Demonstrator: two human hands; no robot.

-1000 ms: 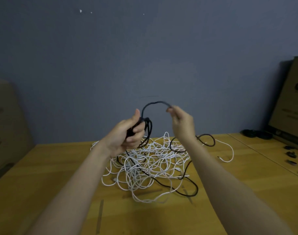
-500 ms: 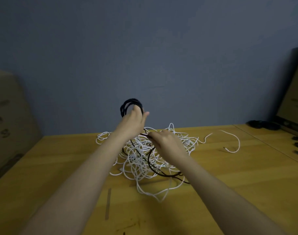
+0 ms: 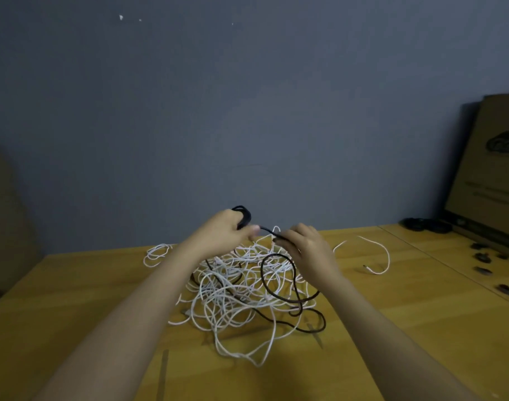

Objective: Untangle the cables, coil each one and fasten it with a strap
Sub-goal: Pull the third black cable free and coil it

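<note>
A black cable [image 3: 279,285] runs from a small coil held in the air down into a loose tangle on a wooden table [image 3: 74,299]. The coil sits in the left hand [image 3: 224,231], whose fingers are curled around its dark loops, above the far side of the tangle. From there a short stretch of the black cable crosses to the right hand [image 3: 305,244], which pinches it between thumb and curled fingers just beside the left hand. Below the right hand the cable hangs in a wide loop and trails across the table toward the viewer. It is woven through a heap of white cables [image 3: 233,287] lying on the table, with one white end [image 3: 374,256] straying off to the right. Further right, small dark objects [image 3: 484,259] lie near a leaning cardboard box [image 3: 490,175], against a grey wall [image 3: 247,96].
</note>
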